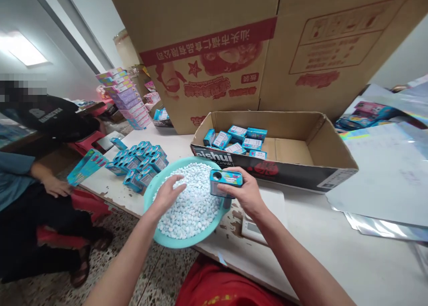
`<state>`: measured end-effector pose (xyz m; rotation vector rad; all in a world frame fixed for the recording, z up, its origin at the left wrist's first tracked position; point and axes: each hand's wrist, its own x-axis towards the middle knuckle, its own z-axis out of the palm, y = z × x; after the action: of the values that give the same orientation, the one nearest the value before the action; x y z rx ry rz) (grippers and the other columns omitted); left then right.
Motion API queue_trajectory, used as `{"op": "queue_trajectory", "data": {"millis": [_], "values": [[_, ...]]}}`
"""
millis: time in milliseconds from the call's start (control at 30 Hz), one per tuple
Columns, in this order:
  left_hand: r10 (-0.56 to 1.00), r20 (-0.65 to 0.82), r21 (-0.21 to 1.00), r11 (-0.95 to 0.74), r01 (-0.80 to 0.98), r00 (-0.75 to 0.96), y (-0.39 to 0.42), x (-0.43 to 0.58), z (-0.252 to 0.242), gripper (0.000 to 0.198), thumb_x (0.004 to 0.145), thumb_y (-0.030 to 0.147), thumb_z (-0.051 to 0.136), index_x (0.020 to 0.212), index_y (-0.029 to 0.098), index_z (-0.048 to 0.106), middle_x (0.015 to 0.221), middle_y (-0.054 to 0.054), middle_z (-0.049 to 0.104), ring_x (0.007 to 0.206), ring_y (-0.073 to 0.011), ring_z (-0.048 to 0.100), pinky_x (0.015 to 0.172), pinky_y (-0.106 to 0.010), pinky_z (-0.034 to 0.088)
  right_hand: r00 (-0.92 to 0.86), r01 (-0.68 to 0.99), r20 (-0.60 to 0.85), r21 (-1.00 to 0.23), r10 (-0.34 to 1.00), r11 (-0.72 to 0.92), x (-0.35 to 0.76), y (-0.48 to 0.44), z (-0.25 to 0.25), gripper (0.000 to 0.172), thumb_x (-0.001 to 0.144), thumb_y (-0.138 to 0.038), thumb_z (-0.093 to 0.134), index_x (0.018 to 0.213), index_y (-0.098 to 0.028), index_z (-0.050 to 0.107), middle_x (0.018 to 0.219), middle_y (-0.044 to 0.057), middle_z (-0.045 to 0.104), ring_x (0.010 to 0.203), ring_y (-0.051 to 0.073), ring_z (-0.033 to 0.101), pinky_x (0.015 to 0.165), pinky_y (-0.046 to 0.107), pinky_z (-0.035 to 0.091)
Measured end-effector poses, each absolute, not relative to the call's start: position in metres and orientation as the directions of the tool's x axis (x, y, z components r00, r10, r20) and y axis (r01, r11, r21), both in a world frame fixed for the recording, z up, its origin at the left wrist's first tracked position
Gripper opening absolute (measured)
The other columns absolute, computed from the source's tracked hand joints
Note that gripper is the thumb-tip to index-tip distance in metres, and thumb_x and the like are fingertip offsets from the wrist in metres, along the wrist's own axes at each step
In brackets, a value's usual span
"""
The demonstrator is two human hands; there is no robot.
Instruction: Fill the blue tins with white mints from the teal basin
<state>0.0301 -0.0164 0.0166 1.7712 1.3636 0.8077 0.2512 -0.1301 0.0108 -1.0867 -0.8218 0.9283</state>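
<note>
My right hand (247, 191) grips a small blue printed box (224, 178), with a round dark hole showing in its top face. It holds the box over the right rim of a turquoise basin (152, 194). Small white and pale blue pellets (187, 212), which look like candies, fill the basin. My left hand (169, 192) rests at the pellets on the basin's left side, thumb and fingers apart; its lower fingertips are partly hidden. Several similar blue boxes (133, 161) stand grouped left of the basin, holes visible on some.
Behind the basin, an open cardboard carton (294, 177) contains several blue boxes (236, 139). A white scale (257, 228) lies partly under my right forearm. Shiny sheets (384, 177) cover the table's right side. A co-worker's hand (56, 185) is at the left, near a flat printed blue card (87, 165).
</note>
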Motion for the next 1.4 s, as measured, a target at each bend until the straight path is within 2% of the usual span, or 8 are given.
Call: {"op": "queue_trajectory", "data": {"millis": [133, 433, 600, 800, 1000, 1100, 1233, 1400], "values": [[0.962, 0.115, 0.706, -0.253, 0.662, 0.246, -0.035, 0.003, -0.014, 0.045, 0.074, 0.054, 0.054, 0.103, 0.021, 0.064, 0.117, -0.010, 0.064, 0.114, -0.0288, 0.055, 0.096, -0.044, 0.043, 0.555, -0.130, 0.083, -0.974, 0.828, 0.184, 0.295, -0.163, -0.005, 0.048, 0.050, -0.038, 0.090, 0.089, -0.022, 0.067, 0.081, 0.000, 0.068, 0.072, 0.019, 0.063, 0.068, 0.032, 0.054], [0.823, 0.420, 0.353, -0.537, 0.767, 0.383, -0.084, -0.004, -0.034, 0.030, 0.087, 0.046, 0.049, 0.102, 0.023, 0.061, 0.111, -0.011, 0.065, 0.111, -0.0306, 0.056, 0.098, -0.045, 0.040, 0.659, 0.090, 0.078, -0.996, 0.748, 0.025, 0.333, -0.191, -0.064, 0.050, 0.057, -0.049, 0.083, 0.093, -0.020, 0.064, 0.090, 0.006, 0.069, 0.081, 0.024, 0.065, 0.078, 0.041, 0.054], [0.849, 0.217, 0.249, -0.525, 0.814, 0.481, -0.083, 0.003, -0.038, 0.045, 0.090, 0.050, 0.041, 0.119, 0.020, 0.057, 0.119, -0.012, 0.063, 0.112, -0.0315, 0.055, 0.094, -0.046, 0.041, 0.740, 0.166, 0.188, -0.981, 0.646, 0.096, 0.341, -0.209, -0.073, 0.067, 0.061, -0.049, 0.080, 0.117, -0.021, 0.054, 0.124, 0.013, 0.058, 0.113, 0.027, 0.056, 0.097, 0.047, 0.045], [0.806, 0.079, 0.044, -0.591, 0.806, 0.587, -0.076, 0.018, -0.034, 0.048, 0.090, 0.049, 0.037, 0.115, 0.015, 0.058, 0.106, -0.015, 0.064, 0.099, -0.0330, 0.055, 0.085, -0.044, 0.042, 0.902, 0.169, 0.124, -0.983, 0.413, -0.073, 0.336, -0.271, -0.085, 0.049, 0.078, -0.052, 0.065, 0.112, -0.018, 0.056, 0.115, 0.013, 0.060, 0.104, 0.026, 0.058, 0.089, 0.046, 0.049], [0.889, -0.013, 0.206, -0.446, 0.871, 0.459, -0.061, 0.034, -0.026, 0.029, 0.090, 0.045, 0.038, 0.084, 0.023, 0.056, 0.073, -0.004, 0.060, 0.071, -0.0243, 0.057, 0.059, -0.029, 0.035, 0.904, 0.259, 0.161, -0.943, 0.397, -0.209, 0.317, -0.319, -0.101, 0.036, 0.080, -0.048, 0.065, 0.102, -0.020, 0.061, 0.106, 0.009, 0.060, 0.097, 0.024, 0.059, 0.084, 0.043, 0.052], [0.943, 0.003, 0.501, -0.289, 0.816, 0.332, -0.049, 0.041, -0.016, 0.019, 0.081, 0.038, 0.053, 0.072, 0.022, 0.056, 0.060, -0.001, 0.052, 0.055, -0.0171, 0.048, 0.052, -0.026, 0.030, 0.882, 0.321, 0.202, -0.919, 0.426, -0.228, 0.316, -0.329, -0.106, 0.031, 0.081, -0.046, 0.064, 0.099, -0.020, 0.062, 0.101, 0.008, 0.061, 0.094, 0.024, 0.060, 0.081, 0.042, 0.053], [0.982, -0.174, 0.969, 0.159, 0.191, 0.068, -0.032, 0.042, 0.001, 0.013, 0.075, 0.025, 0.057, 0.065, 0.017, 0.052, 0.053, 0.003, 0.039, 0.042, -0.0076, 0.032, 0.039, -0.018, 0.023, 0.867, 0.361, 0.226, -0.899, 0.443, -0.247, 0.318, -0.334, -0.108, 0.029, 0.082, -0.045, 0.062, 0.097, -0.020, 0.063, 0.099, 0.008, 0.062, 0.093, 0.024, 0.060, 0.080, 0.042, 0.053], [0.856, -0.511, 0.778, 0.499, -0.381, 0.079, -0.025, 0.037, 0.013, 0.021, 0.089, 0.023, 0.044, 0.070, 0.015, 0.050, 0.057, 0.001, 0.045, 0.041, -0.0048, 0.038, 0.033, -0.012, 0.025, 0.860, 0.365, 0.235, -0.904, 0.452, -0.224, 0.318, -0.329, -0.107, 0.027, 0.083, -0.043, 0.063, 0.096, -0.020, 0.064, 0.098, 0.008, 0.062, 0.092, 0.024, 0.061, 0.080, 0.042, 0.053]]}}
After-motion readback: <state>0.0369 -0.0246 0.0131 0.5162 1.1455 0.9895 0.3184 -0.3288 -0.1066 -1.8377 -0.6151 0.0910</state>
